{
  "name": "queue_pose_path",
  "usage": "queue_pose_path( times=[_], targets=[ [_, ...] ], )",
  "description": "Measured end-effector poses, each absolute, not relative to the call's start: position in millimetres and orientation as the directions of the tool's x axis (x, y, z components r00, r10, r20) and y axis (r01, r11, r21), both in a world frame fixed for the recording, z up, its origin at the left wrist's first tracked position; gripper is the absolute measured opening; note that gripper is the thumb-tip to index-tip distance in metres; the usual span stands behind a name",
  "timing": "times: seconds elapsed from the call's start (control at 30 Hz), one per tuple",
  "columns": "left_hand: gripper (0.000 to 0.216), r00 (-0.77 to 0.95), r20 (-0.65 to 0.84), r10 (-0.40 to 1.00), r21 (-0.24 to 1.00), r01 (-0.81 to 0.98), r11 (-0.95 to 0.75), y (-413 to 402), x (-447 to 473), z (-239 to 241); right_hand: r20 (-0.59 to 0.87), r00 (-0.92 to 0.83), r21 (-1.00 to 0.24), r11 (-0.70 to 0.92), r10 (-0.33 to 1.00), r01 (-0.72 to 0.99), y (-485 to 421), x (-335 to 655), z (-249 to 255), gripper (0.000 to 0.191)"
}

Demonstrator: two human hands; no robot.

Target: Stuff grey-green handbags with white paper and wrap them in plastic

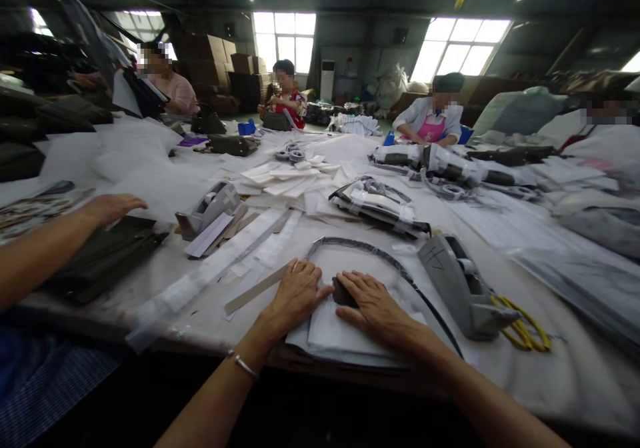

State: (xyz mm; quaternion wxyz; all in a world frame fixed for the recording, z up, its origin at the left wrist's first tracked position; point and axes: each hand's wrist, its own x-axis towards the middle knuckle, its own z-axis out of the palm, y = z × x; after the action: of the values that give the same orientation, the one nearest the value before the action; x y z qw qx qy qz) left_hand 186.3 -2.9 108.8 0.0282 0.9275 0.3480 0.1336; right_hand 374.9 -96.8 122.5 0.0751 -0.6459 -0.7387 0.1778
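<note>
In the lower centre of the frame, the white-covered packet (345, 335) lies at the near edge of the table (210, 318), beneath both hands. It seems light and soft, perhaps slippery (I judge only by eye), so its two sides suit holding. The left hand (297, 293) rests palm down, fingers slightly bent; the right hand (373, 307) lies spread, touching the dark patch (343, 293). Beyond them arches a dark strap (350, 242), probably springy.
</note>
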Motion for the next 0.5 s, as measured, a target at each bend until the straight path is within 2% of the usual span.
queue_pose_path(
  times=[0.13, 0.37, 0.5],
  targets=[
    [0.034, 0.726, 0.215, 0.653, 0.140, 0.639, -0.756, -2, 187, 110, -0.094, -0.180, -0.372, 0.133, 0.979, 0.919, -98, 376, 124, 0.072],
    [0.039, 0.730, 0.223, 0.646, 0.160, 0.627, -0.763, -3, 188, 109, -0.013, -0.232, -0.424, 0.205, 0.973, 0.882, -98, 388, 99, 0.068],
    [0.030, 0.718, 0.285, 0.635, 0.259, 0.580, -0.772, 0, 184, 109, -0.022, -0.261, -0.475, 0.220, 0.965, 0.852, -90, 405, 97, 0.067]
  ],
)
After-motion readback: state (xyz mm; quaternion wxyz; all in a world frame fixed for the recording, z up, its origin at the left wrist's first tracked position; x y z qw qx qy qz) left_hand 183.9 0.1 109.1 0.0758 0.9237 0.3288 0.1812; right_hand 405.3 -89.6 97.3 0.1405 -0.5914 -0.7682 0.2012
